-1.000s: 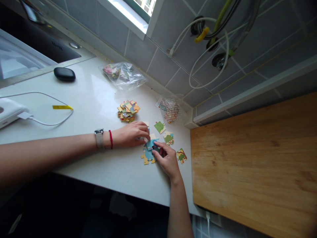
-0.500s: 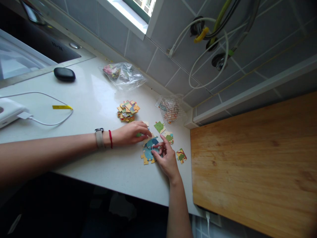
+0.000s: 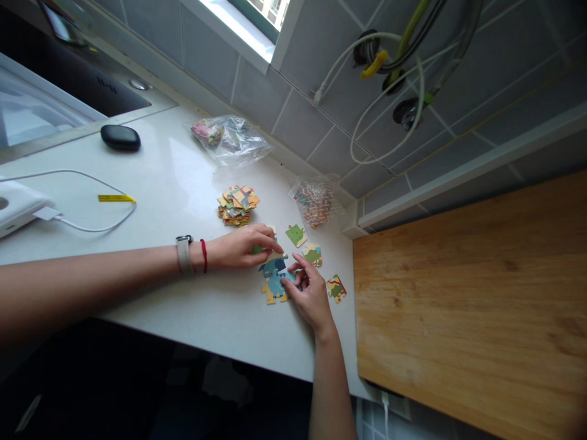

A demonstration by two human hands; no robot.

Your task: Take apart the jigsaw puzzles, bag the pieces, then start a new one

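White counter [image 3: 206, 321], its front edge running obliquely below both arms; a broad strip of surface separates that edge from the work. A wooden board [image 3: 468, 293] bounds the counter on the right. The left hand [image 3: 245, 245] bends its fingers downward at the upper border of the joined blue puzzle pieces [image 3: 276, 288]; whether they pinch one cannot be told. The right hand [image 3: 312, 293] lies at the cluster's right side, thumb and forefinger parted. Two plastic bags [image 3: 233, 140] [image 3: 316, 198] lie near the wall. A pile of pieces [image 3: 237, 205] stands just beyond the left hand. Three loose pieces [image 3: 296, 234] [image 3: 312, 254] [image 3: 336, 288] lie apart from the board's edge.
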